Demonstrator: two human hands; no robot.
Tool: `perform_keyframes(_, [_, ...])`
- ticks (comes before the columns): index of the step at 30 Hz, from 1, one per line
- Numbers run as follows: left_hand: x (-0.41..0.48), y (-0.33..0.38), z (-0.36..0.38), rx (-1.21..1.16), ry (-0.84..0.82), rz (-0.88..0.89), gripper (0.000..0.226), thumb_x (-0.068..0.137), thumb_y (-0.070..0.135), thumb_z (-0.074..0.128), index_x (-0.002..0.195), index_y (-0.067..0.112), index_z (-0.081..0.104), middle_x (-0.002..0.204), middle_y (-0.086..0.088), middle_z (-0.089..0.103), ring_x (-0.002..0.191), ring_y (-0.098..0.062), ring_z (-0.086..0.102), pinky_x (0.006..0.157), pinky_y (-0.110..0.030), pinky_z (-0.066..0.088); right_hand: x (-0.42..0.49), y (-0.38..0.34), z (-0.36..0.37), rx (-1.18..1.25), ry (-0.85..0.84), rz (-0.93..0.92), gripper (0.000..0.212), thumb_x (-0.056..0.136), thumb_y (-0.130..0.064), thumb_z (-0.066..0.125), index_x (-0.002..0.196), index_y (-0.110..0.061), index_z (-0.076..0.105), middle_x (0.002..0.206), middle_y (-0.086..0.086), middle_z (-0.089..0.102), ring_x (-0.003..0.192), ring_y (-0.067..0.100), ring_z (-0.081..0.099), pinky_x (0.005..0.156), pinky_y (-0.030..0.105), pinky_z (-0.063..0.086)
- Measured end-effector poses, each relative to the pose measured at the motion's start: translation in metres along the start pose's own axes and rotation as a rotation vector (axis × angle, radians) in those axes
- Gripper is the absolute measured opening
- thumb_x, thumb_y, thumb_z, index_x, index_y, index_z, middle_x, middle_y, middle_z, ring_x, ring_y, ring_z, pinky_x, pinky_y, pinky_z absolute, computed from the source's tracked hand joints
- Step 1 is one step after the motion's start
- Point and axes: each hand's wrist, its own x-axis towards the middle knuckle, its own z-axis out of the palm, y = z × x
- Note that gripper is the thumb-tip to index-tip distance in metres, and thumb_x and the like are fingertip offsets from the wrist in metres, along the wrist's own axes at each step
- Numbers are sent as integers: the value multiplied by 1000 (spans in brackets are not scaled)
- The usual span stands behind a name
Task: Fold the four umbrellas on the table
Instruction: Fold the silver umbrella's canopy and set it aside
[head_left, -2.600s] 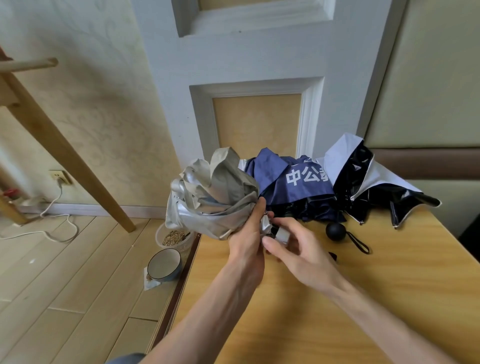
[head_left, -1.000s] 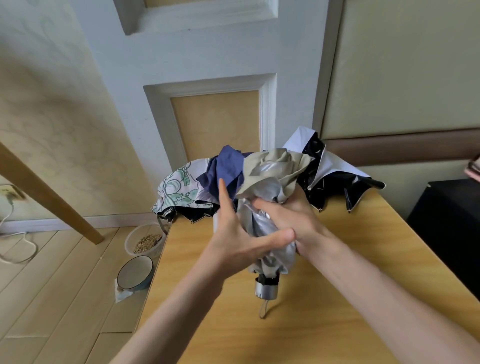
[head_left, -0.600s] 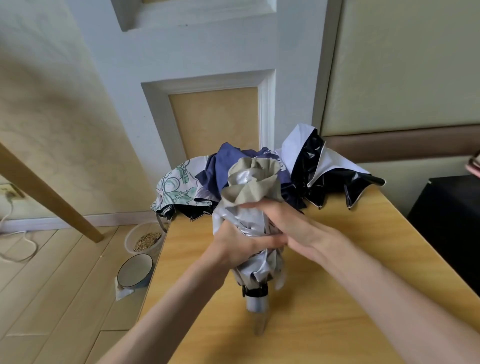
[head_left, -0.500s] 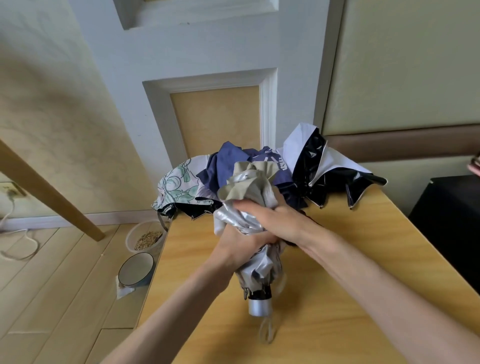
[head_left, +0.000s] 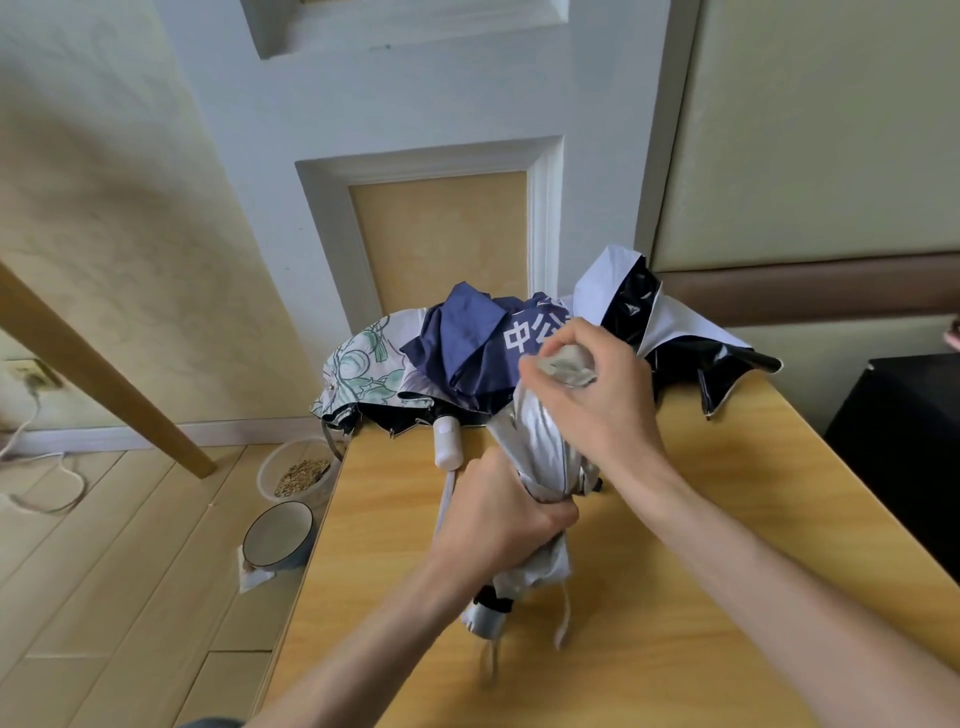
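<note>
Wooden table (head_left: 701, 545), near centre — silver umbrella (head_left: 543, 447) is held tilted over it, lower canopy gripped by the curled left hand (head_left: 501, 519), far tip wrapped by the right hand (head_left: 597, 400) — light, slick, limp fabric, judged best gathered against the stiff shaft.

On the wooden floor (head_left: 104, 597), a clear tub (head_left: 298, 470) of grain sits just beyond a dark-rimmed bowl (head_left: 279, 535). A slanted wooden beam (head_left: 104, 384) meets the floor nearby. A white cable (head_left: 47, 499) trails from a wall socket (head_left: 31, 374). A black cabinet (head_left: 904, 441) stands at the right.
</note>
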Motion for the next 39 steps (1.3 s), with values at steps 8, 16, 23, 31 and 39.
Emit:
perform_keyframes(8, [0, -10, -3, 118, -39, -2, 29, 72, 29, 77, 68, 12, 54, 63, -1, 62, 62, -19, 61, 58, -40, 51, 25, -6, -35, 16, -296, 340, 54, 108, -54, 48, 81, -17, 76, 67, -11, 65, 63, 1, 58, 66, 25, 42])
perform_keyframes(16, [27, -14, -43, -787, 309, -582, 18, 89, 15, 82, 91, -1, 74, 76, -16, 76, 63, -27, 71, 78, -52, 64, 6, 6, -14, 226, -309, 281, 37, 106, -59, 47, 132, -35, 57, 126, -11, 64, 116, 7, 66, 109, 42, 50])
perform_keyframes(23, [41, -47, -66, -1178, 610, -733, 36, 85, 24, 86, 107, -2, 73, 83, -15, 78, 67, -29, 74, 69, -40, 63, -48, 16, 30, -84, -793, 15, 87, 80, -75, 73, 153, -54, 29, 153, -26, 42, 134, 0, 50, 108, 34, 49])
perform_keyframes(31, [38, -41, -58, -1257, 627, -650, 44, 72, 29, 98, 102, 4, 79, 92, -13, 80, 65, -23, 71, 55, -31, 59, -64, 28, 47, 138, -553, 22, 35, 100, -36, 72, 134, -32, 63, 111, -17, 76, 101, 4, 72, 85, 24, 54])
perform_keyframes(39, [30, -32, -53, -1353, 565, -664, 46, 78, 30, 93, 108, -1, 76, 94, -14, 79, 60, -21, 69, 50, -25, 54, -65, 26, 49, 60, -415, -136, 35, 102, -23, 68, 136, -18, 63, 112, -18, 63, 105, 6, 64, 88, 11, 46])
